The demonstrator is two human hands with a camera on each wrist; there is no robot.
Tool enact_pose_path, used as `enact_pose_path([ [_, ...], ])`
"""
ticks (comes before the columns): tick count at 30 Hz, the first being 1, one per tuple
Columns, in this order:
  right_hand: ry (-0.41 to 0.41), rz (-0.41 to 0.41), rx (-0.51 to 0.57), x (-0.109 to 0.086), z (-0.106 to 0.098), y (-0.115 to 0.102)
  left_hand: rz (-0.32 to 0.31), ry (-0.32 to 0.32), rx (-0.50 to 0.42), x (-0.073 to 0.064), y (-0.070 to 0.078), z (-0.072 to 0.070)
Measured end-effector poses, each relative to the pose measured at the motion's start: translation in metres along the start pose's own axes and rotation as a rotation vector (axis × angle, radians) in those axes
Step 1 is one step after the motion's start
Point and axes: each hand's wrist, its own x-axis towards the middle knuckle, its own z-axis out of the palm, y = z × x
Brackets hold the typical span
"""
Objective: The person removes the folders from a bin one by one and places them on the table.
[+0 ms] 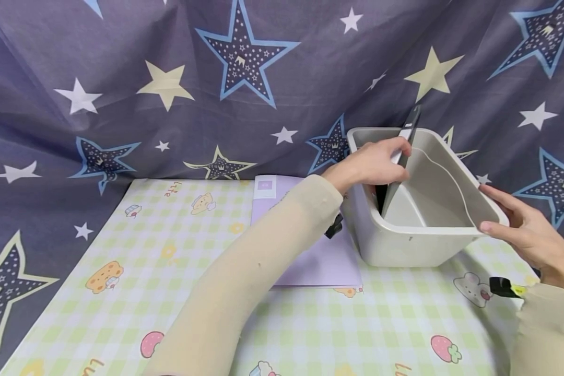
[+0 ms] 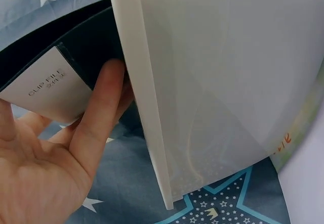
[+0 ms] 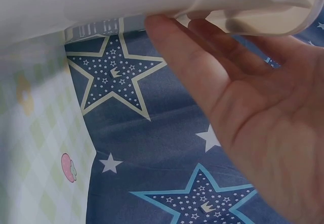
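At the upper right of the frame, your left hand [image 1: 378,161], fingers curled around a dark folder [image 1: 412,119], holds it inside the left of the pale bin [image 1: 411,245], long edge slanting up and rightward. Your right hand [image 1: 528,227], farther from it, rests loosely spread fingers on the bin's right rim.

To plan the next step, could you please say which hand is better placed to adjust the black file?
Likely left: the left hand grips the black file, while the right hand touches the bin, away from the file.
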Motion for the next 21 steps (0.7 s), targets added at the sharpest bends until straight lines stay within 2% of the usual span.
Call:
enact_pose_path([
  [4, -0.011, -0.004, 0.029, 0.0002, 0.0003, 0.0001, 0.009, 0.014, 0.012, 0.0, -0.0006, 0.0003],
  [9, -0.002, 0.007, -0.073, 0.0011, -0.0001, -0.0012, 0.009, 0.035, 0.011, -0.0008, -0.0015, 0.0],
  [11, 0.002, 0.008, -0.077, 0.0011, -0.0007, -0.0013, 0.006, 0.037, 0.005, -0.0009, -0.0011, 0.0],
  [15, -0.003, 0.004, -0.022, 0.0004, -0.0017, -0.0005, 0.006, 0.039, 0.002, -0.0006, 0.0004, -0.0002],
  [21, -0.003, 0.021, -0.024, 0.0004, -0.0016, 0.0005, -0.004, 0.041, 0.014, -0.0001, 0.0019, -0.0006],
])
